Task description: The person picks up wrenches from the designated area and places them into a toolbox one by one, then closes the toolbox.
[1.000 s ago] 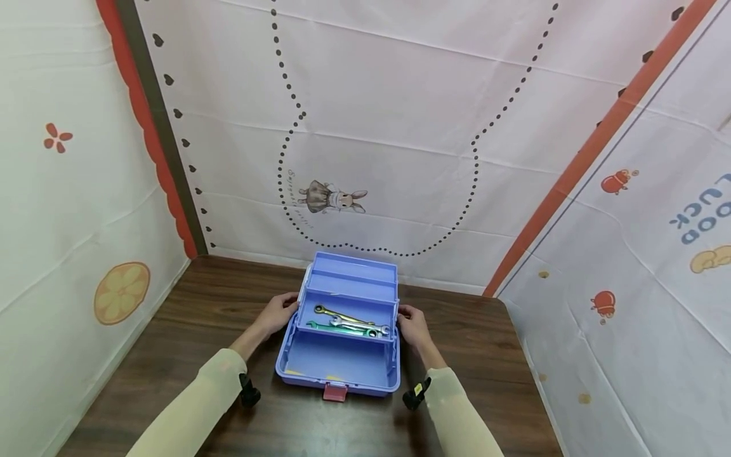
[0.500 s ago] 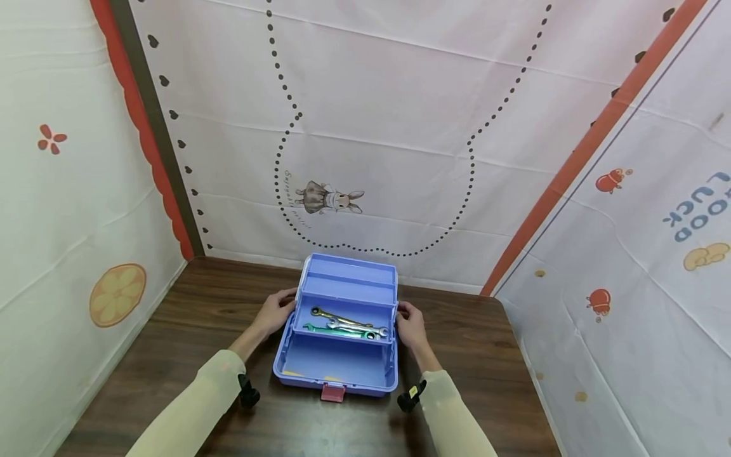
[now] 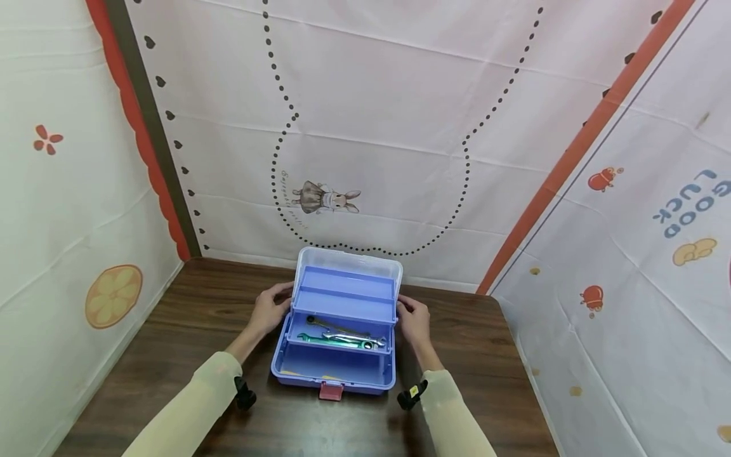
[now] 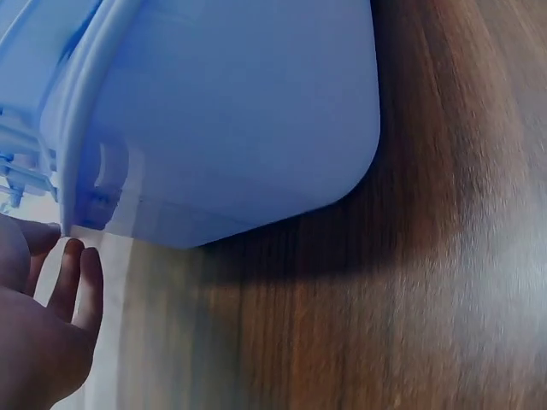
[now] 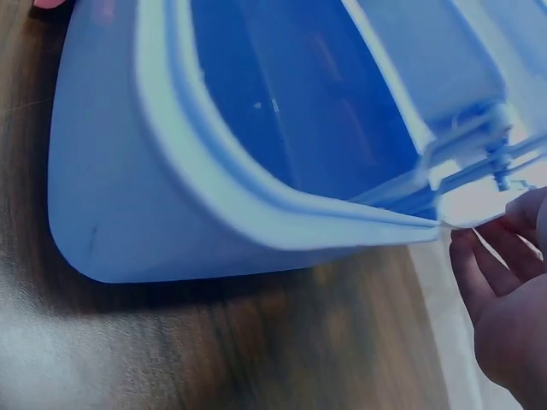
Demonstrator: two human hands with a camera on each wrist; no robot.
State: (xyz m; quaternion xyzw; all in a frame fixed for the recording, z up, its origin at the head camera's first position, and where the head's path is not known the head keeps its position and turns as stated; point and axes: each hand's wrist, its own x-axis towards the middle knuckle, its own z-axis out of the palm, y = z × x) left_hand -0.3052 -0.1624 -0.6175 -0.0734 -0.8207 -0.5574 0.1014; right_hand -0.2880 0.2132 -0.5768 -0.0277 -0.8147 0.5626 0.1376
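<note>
A blue toolbox (image 3: 276,368) stands on the table with its lid up and its stepped trays raised over the base. The clear lid (image 3: 325,255) rises behind the upper tray (image 3: 342,303). In the lower tray lie a green wrench (image 3: 328,341), a silver wrench (image 3: 374,341) and a gold one (image 3: 337,327). At the box's left rear, my left hand (image 3: 268,311) pinches the lid's side edge between thumb and fingers. My right hand (image 3: 415,320) does the same at the right rear. Both wrist views show the fingertips (image 4: 74,248) right at the rear edge.
A red latch (image 3: 331,391) hangs at the toolbox's front. Yellow pieces (image 3: 289,373) show in the base. The dark wooden table (image 3: 474,355) is bounded at the back by a printed cloth wall (image 3: 377,158), with more cloth walls left and right.
The lid has swung up into view behind the trays. The trays with the wrenches have tipped lower and toward the front. Both hands stay at the sides of the lid.
</note>
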